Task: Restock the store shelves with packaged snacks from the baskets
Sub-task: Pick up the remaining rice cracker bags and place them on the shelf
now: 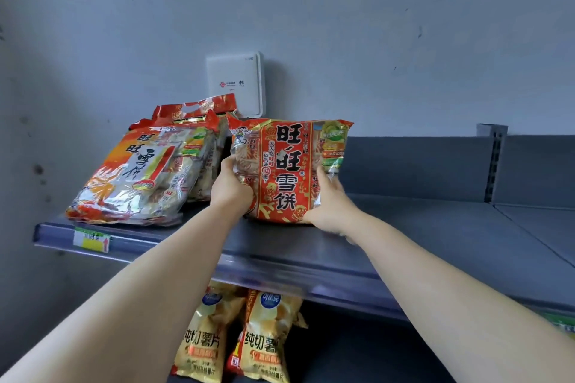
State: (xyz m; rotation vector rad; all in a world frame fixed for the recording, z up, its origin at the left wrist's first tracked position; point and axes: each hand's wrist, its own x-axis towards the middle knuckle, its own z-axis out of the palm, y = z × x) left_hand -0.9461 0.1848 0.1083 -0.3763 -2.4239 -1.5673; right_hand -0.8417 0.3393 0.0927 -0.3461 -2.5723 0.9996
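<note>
Both arms reach up to the top shelf (435,227), a grey metal deck against a grey wall (311,9).

Red rice-cracker bag (287,171): upright, front panel facing the camera, just past frame centre toward 12 o'clock. Its lower edge is down at the shelf deck, but I cannot tell whether it rests there.

Left grip (231,186): grasping the bag's left edge, thumb on the front, fingers hidden behind.
Right grip (329,202): grasping the bag's lower right corner, fingers wrapped round the side.

At 9 o'clock of the held bag, just beside it, a stack of similar cracker bags (137,174) leans back on the shelf, with more red bag tops (193,113) behind.

At 12 o'clock of that stack, a white wall box (236,84) is mounted on the wall.

Yellow-green price tag (91,239) on the shelf rail, at 8 o'clock in the frame.

At 6 o'clock, under the shelf, two yellow chip bags (202,339) (267,339) stand side by side.
</note>
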